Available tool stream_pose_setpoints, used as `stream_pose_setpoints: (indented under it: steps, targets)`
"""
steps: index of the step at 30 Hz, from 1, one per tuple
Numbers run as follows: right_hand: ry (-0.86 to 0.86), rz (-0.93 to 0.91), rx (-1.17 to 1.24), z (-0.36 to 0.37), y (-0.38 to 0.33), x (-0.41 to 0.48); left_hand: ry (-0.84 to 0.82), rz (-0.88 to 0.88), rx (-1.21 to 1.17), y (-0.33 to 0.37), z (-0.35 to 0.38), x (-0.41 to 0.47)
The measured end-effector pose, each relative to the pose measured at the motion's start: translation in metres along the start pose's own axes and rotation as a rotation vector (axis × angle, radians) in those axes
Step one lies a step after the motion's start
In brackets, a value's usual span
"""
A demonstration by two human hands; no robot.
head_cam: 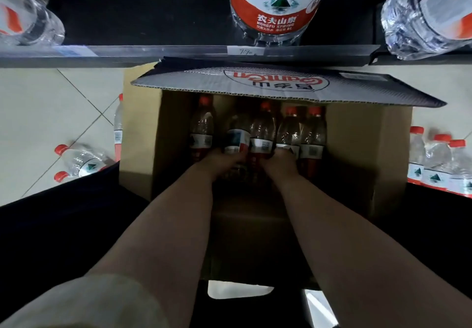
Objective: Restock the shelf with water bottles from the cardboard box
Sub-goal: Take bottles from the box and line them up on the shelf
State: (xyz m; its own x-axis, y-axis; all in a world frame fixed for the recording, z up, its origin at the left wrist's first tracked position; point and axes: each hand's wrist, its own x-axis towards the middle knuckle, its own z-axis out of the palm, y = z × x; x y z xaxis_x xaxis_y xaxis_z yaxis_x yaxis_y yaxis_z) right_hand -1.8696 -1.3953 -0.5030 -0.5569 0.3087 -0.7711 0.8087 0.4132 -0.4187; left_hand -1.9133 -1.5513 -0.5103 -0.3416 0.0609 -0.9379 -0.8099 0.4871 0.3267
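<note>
An open cardboard box (143, 133) stands on the floor below the shelf edge (153, 52). Several red-capped water bottles lie inside it. Both my arms reach down into the box. My left hand (219, 159) is closed around the lower part of a bottle with a white and blue label (237, 136). My right hand (282, 160) grips the base of another bottle (290, 133) beside it. My fingers are mostly hidden behind the bottles.
A large water jug (275, 8) stands on the dark shelf, with more jugs at the far left (28, 13) and right (429, 13). Small bottles lie on the tiled floor at left (81, 160) and stand at right (439, 166). The box flap (281, 84) overhangs the bottles.
</note>
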Motion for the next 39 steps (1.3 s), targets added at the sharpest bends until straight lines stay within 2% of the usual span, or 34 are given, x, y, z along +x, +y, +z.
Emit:
stream_pose_setpoints:
  steps: [3,6,10,12,15,19,23,28,30,33,36,39]
  targets:
    - [-0.116,-0.011,-0.009,0.006,-0.009,-0.002,-0.108,-0.115,-0.235,0.01,-0.008,-0.013]
    - [-0.194,0.037,0.062,0.021,-0.021,0.004,-0.116,-0.127,-0.287,0.011,-0.012,-0.01]
    - [-0.147,0.207,0.256,0.042,-0.035,0.009,-0.096,-0.112,-0.347,0.011,-0.018,-0.01]
    - [-0.11,0.236,0.342,0.052,-0.035,0.012,-0.097,-0.095,-0.305,0.008,-0.02,-0.007]
    - [-0.085,0.204,0.337,0.052,-0.035,0.013,-0.103,-0.08,-0.256,0.005,-0.022,-0.007]
    - [-0.208,0.147,0.3,0.032,-0.028,0.008,-0.099,-0.1,-0.361,0.011,-0.023,-0.018]
    - [-0.416,0.301,0.465,-0.01,-0.03,-0.012,-0.085,-0.165,-0.452,0.023,-0.023,-0.04]
    - [-0.406,0.387,0.526,-0.065,-0.037,-0.05,-0.052,-0.188,-0.49,0.032,-0.028,-0.08]
    - [-0.376,0.405,0.675,-0.081,-0.041,-0.07,-0.046,-0.139,-0.52,0.033,-0.03,-0.093]
    - [-0.373,0.319,0.871,-0.097,-0.049,-0.101,-0.067,-0.07,-0.521,0.024,-0.031,-0.093]
    - [-0.418,0.214,0.88,-0.108,-0.054,-0.13,-0.079,0.014,-0.515,0.028,-0.025,-0.144]
    - [-0.423,0.195,0.913,-0.119,-0.053,-0.156,-0.146,0.099,-0.483,0.034,-0.016,-0.197]
